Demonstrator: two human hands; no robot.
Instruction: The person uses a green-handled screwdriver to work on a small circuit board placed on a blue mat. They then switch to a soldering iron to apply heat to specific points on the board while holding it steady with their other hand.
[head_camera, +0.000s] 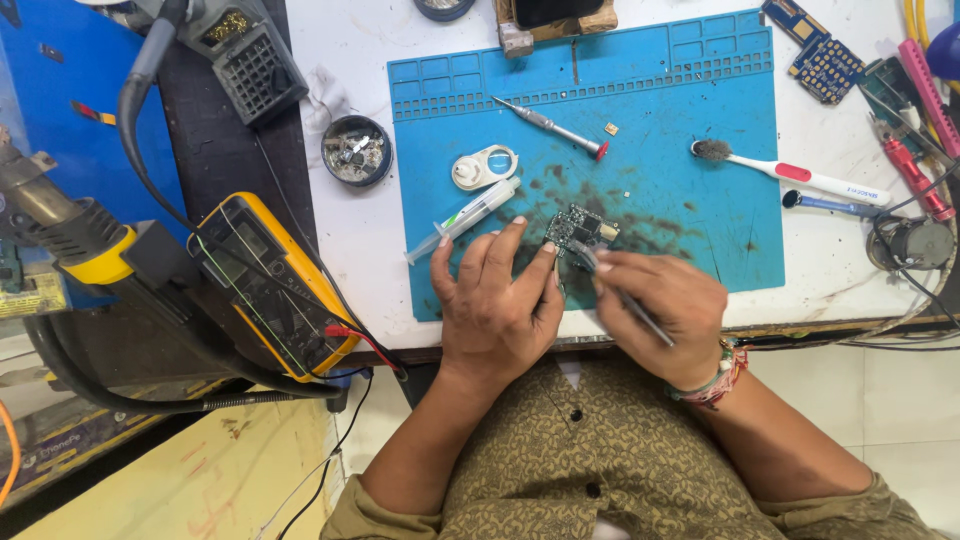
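With the board near the mat's near edge, the left hand should pin it flat with spread fingers while the right hand, closed on tweezers, works lightly.

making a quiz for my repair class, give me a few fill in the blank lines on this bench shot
1. The small circuit board lies on a ____ mat.
2. The right hand holds ____ to the board.
3. The left hand lies beside a plastic ____ with a white label.
4. The multimeter has a ____ case.

Missing words: blue; tweezers; syringe; yellow
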